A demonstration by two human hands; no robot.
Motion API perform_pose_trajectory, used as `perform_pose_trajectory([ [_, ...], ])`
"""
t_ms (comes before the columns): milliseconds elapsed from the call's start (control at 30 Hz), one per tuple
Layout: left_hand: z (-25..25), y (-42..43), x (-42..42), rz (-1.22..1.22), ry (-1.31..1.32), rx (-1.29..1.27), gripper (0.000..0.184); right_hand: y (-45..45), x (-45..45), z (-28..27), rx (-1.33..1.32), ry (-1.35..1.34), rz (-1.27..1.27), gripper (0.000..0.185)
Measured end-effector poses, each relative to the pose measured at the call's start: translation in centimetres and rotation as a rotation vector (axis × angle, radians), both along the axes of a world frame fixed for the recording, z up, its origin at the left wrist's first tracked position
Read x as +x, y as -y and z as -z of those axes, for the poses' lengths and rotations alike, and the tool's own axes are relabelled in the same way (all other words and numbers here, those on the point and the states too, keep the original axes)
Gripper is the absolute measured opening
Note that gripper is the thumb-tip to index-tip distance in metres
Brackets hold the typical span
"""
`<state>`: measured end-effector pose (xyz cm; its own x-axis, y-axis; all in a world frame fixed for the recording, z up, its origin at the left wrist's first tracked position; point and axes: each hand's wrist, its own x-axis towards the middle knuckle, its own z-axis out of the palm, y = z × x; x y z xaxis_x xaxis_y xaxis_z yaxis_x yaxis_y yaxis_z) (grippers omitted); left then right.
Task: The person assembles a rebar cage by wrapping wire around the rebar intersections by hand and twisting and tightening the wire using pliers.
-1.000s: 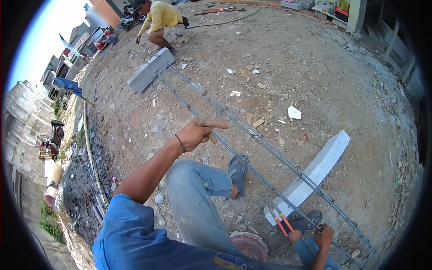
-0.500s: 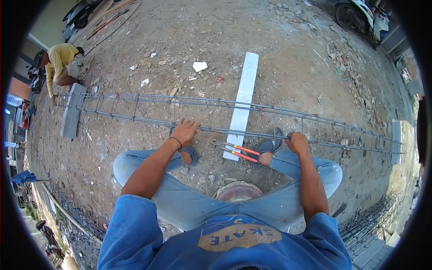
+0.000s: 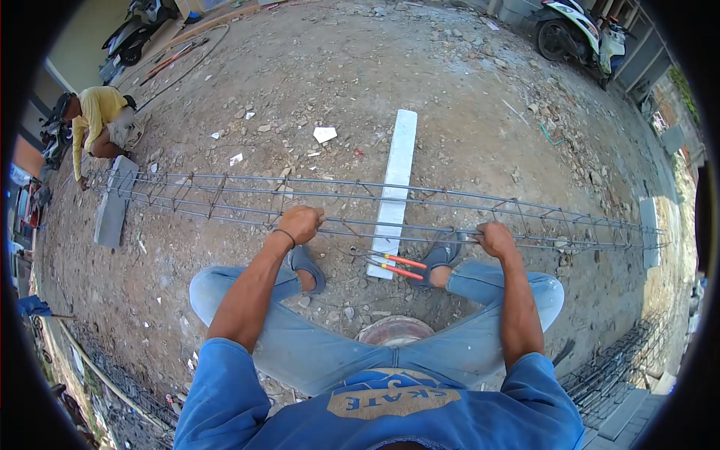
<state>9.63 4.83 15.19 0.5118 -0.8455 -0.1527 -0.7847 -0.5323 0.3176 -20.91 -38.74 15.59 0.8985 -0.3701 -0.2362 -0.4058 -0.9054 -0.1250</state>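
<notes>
A long steel rebar cage [image 3: 442, 223] runs across in front of me, made of thin bars tied with stirrups. My left hand [image 3: 300, 223] is closed round its near bars, just left of the middle. Farther right, my right hand [image 3: 496, 241] is wrapped round the same near side. Between my hands, a pair of pincers with orange handles [image 3: 405, 266] lies low by my right foot, over the near end of a pale plank-like support [image 3: 397, 161]. This support passes beneath the cage.
Grey blocks stand under the cage at the left end [image 3: 116, 206] and the right end [image 3: 649, 217]. A co-worker in a yellow top [image 3: 101, 112] squats at the left, one hand on the cage's end. Rubble litters the ground; a motorbike [image 3: 577, 37] is parked at upper right.
My left hand has gone from fingers stretched over the bars to a closed grip. The cage's bars and stirrups appear turned and spaced differently. The view has shifted slightly.
</notes>
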Motion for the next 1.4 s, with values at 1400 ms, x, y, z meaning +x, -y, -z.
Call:
perform_pose_trajectory([
  [1400, -17.5, 0.6, 11.5, -0.611, -0.273, -0.832, 0.029, 13.1, 16.7, -0.1, 0.031, 0.092, 0.017, 0.037],
])
